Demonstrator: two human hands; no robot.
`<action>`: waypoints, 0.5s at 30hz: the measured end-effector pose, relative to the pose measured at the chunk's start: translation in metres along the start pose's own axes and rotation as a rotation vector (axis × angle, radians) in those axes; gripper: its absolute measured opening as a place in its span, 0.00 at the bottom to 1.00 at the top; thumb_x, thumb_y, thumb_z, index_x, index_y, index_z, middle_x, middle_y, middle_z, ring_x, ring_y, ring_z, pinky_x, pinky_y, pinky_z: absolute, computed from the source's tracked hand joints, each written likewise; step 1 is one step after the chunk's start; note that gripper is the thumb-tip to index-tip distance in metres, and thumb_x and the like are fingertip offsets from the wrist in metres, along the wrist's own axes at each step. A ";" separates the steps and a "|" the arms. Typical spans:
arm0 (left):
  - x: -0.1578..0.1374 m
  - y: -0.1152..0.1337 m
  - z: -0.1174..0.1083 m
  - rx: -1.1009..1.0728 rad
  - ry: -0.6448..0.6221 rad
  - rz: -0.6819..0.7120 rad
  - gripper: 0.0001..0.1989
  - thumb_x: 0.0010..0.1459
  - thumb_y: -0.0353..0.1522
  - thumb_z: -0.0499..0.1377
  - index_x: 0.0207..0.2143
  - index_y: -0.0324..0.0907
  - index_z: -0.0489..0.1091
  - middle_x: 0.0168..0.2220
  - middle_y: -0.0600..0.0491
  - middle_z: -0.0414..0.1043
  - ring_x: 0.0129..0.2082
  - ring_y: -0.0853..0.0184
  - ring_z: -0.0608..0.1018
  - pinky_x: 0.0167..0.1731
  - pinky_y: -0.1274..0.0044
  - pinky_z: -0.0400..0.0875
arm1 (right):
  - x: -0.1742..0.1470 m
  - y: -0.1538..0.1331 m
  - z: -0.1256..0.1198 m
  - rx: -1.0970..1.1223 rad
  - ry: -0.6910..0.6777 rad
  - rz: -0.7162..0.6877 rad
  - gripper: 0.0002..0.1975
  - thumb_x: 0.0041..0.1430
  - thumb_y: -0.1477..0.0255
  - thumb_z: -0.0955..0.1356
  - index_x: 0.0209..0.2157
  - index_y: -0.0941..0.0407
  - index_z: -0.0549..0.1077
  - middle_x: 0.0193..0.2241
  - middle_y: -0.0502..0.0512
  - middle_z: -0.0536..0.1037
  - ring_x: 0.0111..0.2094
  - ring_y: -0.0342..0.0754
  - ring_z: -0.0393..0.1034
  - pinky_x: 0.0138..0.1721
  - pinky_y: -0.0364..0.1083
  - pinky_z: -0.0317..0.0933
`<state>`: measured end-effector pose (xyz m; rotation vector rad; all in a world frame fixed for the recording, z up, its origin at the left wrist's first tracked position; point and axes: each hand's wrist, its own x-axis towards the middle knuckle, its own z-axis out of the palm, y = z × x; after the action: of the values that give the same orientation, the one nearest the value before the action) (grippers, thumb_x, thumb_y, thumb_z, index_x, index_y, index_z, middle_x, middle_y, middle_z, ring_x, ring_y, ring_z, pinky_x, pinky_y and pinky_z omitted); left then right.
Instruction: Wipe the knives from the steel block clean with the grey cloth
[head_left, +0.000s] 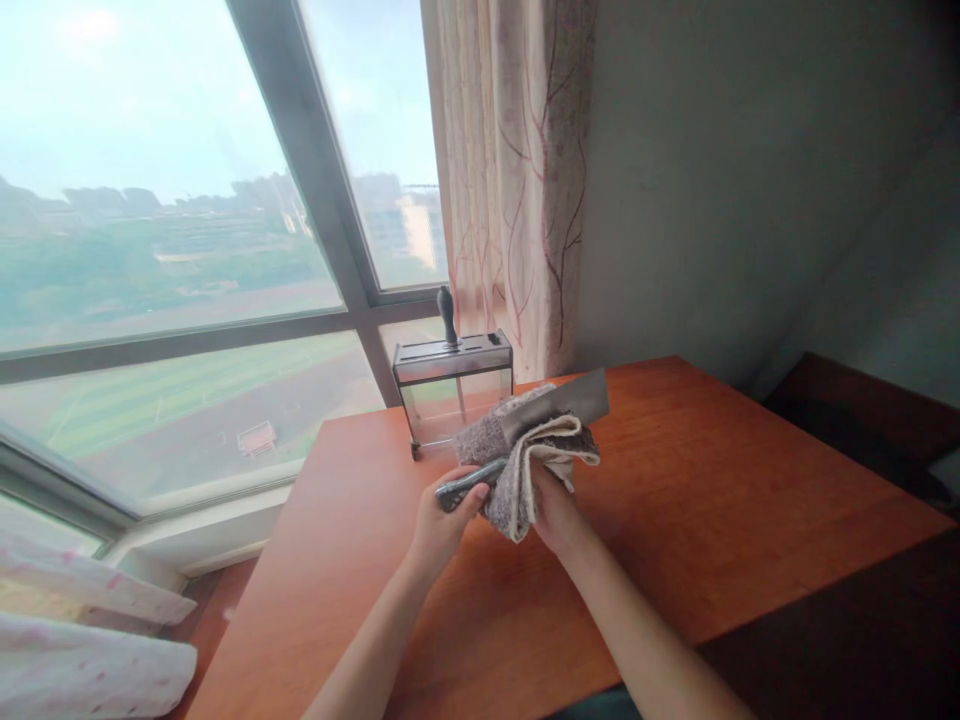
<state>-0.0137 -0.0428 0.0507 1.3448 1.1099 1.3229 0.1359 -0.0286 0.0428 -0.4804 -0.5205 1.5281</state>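
Observation:
My left hand [448, 508] is closed round the dark handle of a cleaver [583, 396], whose broad metal blade points up and to the right. A grey-brown towel [516, 490] with a pale edging is folded about the blade near the handle, with fabric both behind and in front of the metal. My right hand [551, 510] grips the towel from below, and its fingers are mostly covered by the cloth. Behind the towel stands a clear-sided knife block [452, 352] with one dark handle [447, 314] sticking up from its top.
The reddish-brown wooden table [720, 500] spreads under my hands. A large window [187, 250] lies beyond its left side, with a patterned curtain [540, 180] at the back. White curtain fabric [97, 650] hangs at lower left. A grey wall [735, 180] rises at right.

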 end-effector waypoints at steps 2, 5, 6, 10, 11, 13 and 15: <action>0.000 0.002 -0.001 -0.017 -0.025 -0.014 0.16 0.49 0.40 0.64 0.36 0.37 0.75 0.18 0.57 0.66 0.18 0.72 0.66 0.20 0.80 0.60 | 0.006 -0.005 -0.005 0.044 0.032 -0.046 0.13 0.52 0.68 0.71 0.41 0.51 0.72 0.40 0.47 0.79 0.43 0.46 0.73 0.50 0.49 0.64; 0.000 0.008 -0.003 -0.002 -0.033 -0.007 0.15 0.50 0.40 0.64 0.35 0.37 0.75 0.17 0.56 0.65 0.18 0.71 0.66 0.20 0.80 0.61 | 0.016 -0.018 -0.014 0.087 0.030 -0.090 0.12 0.51 0.68 0.71 0.40 0.49 0.73 0.39 0.44 0.79 0.44 0.46 0.73 0.51 0.50 0.63; 0.001 0.010 -0.004 0.005 -0.031 -0.001 0.15 0.50 0.40 0.64 0.34 0.37 0.76 0.17 0.56 0.66 0.18 0.71 0.66 0.20 0.80 0.61 | 0.018 -0.023 -0.017 0.103 0.019 -0.091 0.11 0.51 0.68 0.71 0.39 0.48 0.73 0.39 0.44 0.79 0.45 0.46 0.72 0.52 0.50 0.63; 0.001 0.014 -0.009 0.019 -0.038 0.004 0.15 0.49 0.40 0.64 0.33 0.37 0.76 0.18 0.55 0.66 0.19 0.71 0.67 0.21 0.79 0.62 | 0.022 -0.042 -0.024 0.161 0.010 -0.058 0.08 0.51 0.65 0.70 0.35 0.48 0.74 0.39 0.42 0.79 0.47 0.46 0.71 0.52 0.50 0.63; 0.001 0.015 -0.010 0.022 -0.045 0.004 0.15 0.49 0.40 0.64 0.34 0.37 0.76 0.18 0.55 0.67 0.19 0.71 0.67 0.21 0.79 0.62 | 0.022 -0.045 -0.025 0.163 0.011 -0.045 0.07 0.52 0.64 0.70 0.35 0.48 0.74 0.40 0.43 0.79 0.48 0.46 0.71 0.52 0.50 0.64; 0.001 0.014 -0.010 0.025 -0.051 0.006 0.15 0.49 0.40 0.64 0.34 0.37 0.76 0.18 0.55 0.67 0.19 0.71 0.67 0.21 0.79 0.62 | 0.019 -0.049 -0.024 0.159 0.010 -0.032 0.07 0.52 0.63 0.69 0.34 0.48 0.74 0.40 0.43 0.79 0.49 0.47 0.70 0.51 0.51 0.64; 0.000 0.013 -0.010 0.019 -0.046 0.010 0.15 0.49 0.40 0.65 0.33 0.37 0.76 0.18 0.55 0.67 0.19 0.71 0.67 0.21 0.79 0.62 | 0.015 -0.047 -0.021 0.148 0.004 -0.038 0.08 0.52 0.63 0.69 0.35 0.48 0.74 0.40 0.44 0.79 0.50 0.48 0.70 0.52 0.51 0.65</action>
<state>-0.0235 -0.0448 0.0639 1.3896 1.0877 1.2850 0.1858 -0.0128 0.0539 -0.3572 -0.4073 1.5160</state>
